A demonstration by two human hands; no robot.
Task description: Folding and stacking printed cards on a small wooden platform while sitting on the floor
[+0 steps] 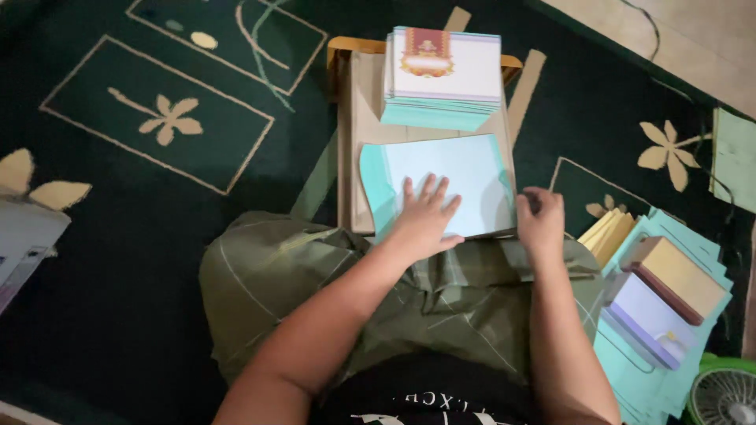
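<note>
My left hand (pixel 425 216) lies flat, fingers spread, on a pale blue sheet of paper (pixel 465 169) with a teal left edge. The sheet rests on a small low wooden table (pixel 352 126) covered with brown card, just past my knees. My right hand (pixel 541 224) curls at the sheet's right edge, fingers bent; whether it pinches the paper is hard to see. Behind the sheet stands a stack of printed cards (pixel 442 75), white with a red and gold emblem on top.
I sit on a dark green carpet (pixel 142 260) with cream flower patterns. To my right lie teal sheets (pixel 693 236), a yellow paper stack (pixel 606 232) and two small books (pixel 665 295). A green fan (pixel 724 393) sits at the bottom right.
</note>
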